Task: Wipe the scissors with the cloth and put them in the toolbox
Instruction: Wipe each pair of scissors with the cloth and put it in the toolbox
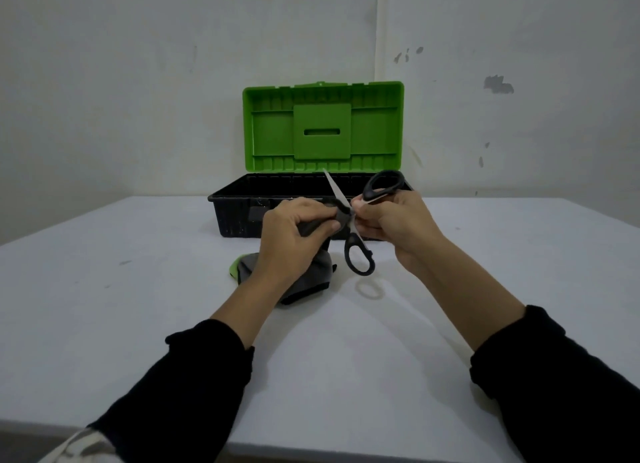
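While the scissors (349, 220) hang in the air just in front of the toolbox (239, 206), they stand spread wide, their two black loop handles far apart: one loop sits high on the right, near the box's right end, and the other dangles low above the table (138, 289). One bare steel blade points up and away, its tip crossing the lower edge of the green lid (322, 126). The second blade is mostly hidden, wrapped in the cloth (304, 279).

That cloth is dark grey with a strip of green showing at its left edge; most of it lies bunched on the table below the hands, and its upper part rises into the left hand (294, 230).

The left hand is curled closed, thumb pressed against the fingers, pinching the grey cloth around the covered blade close to the pivot. The right hand (391, 220) is also closed, its fingers gripping the scissors just beneath the upper loop, with the fingertips meeting near the pivot. Both hands are nearly touching there.

Behind them the toolbox is open, its black tray resting on the table and its green lid upright against the wall. Black sleeves cover both forearms.
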Demonstrator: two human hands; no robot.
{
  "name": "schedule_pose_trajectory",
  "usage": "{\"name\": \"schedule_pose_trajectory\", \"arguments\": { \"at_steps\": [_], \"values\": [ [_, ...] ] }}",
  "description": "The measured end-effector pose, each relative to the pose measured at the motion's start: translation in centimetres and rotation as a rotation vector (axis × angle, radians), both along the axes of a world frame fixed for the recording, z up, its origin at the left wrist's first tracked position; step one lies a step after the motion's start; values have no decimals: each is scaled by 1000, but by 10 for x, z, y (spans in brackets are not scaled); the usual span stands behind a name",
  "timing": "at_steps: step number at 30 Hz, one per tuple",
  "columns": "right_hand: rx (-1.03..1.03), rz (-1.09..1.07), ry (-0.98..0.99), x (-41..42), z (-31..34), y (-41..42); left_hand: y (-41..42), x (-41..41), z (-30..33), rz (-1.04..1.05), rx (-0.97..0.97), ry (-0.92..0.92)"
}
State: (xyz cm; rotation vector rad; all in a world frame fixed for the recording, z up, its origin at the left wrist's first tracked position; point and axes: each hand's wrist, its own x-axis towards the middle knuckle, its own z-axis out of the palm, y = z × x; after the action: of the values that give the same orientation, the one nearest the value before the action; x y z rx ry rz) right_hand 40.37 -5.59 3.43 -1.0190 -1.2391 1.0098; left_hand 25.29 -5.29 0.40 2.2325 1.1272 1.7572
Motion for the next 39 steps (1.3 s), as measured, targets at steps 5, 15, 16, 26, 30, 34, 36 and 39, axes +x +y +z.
{"name": "schedule_pose_trajectory", "arguments": {
  "at_steps": [5,15,16,26,30,34,36,39],
  "values": [
    [-75,22,80,4,4,-3,1,-3,-5,-45,152,172],
    [-26,66,14,-4,2,-6,-5,4,3,-51,-40,-131],
    [-20,72,24,-5,2,-7,-4,4,4,-59,-104,-183],
    [22,32,-76,-1,3,-8,-6,1,5,-118,-410,-333],
    [28,38,-62,-7,-2,-7,-3,1,5,-65,-381,-301],
    [30,40,2,-1,5,-11,1,1,4,-26,-307,-116],
    [33,27,28,3,8,-12,2,-4,5,21,-291,-29],
    [25,26,21,9,9,-12,4,-16,4,42,-310,28]
  ]
}}
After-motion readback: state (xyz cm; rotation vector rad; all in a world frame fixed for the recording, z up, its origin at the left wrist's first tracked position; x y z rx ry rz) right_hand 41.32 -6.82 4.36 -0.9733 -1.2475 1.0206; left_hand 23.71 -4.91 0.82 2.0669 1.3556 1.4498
